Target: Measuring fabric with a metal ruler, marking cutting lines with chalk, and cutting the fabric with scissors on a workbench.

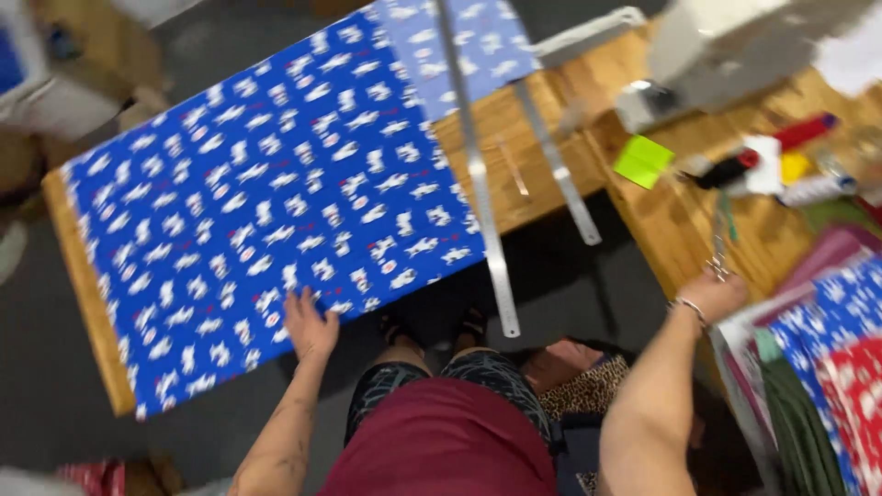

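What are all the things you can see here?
Fabric: one, blue with small white shapes, spread over the left table.
Left table: one, wooden, under the fabric.
Rulers: two, long, silver metal, lying across the fabric edge and table.
Right table: one, wooden.
Green note: one, on the right table.
Scissors: one, metal, at the right hand.
Folded fabrics: a stack, blue, red, green and pink, far right.
Blurry tools: several, red, black, white and yellow, right table.
Left hand: flat on the fabric's near edge.
Right hand: at the scissors' handles.
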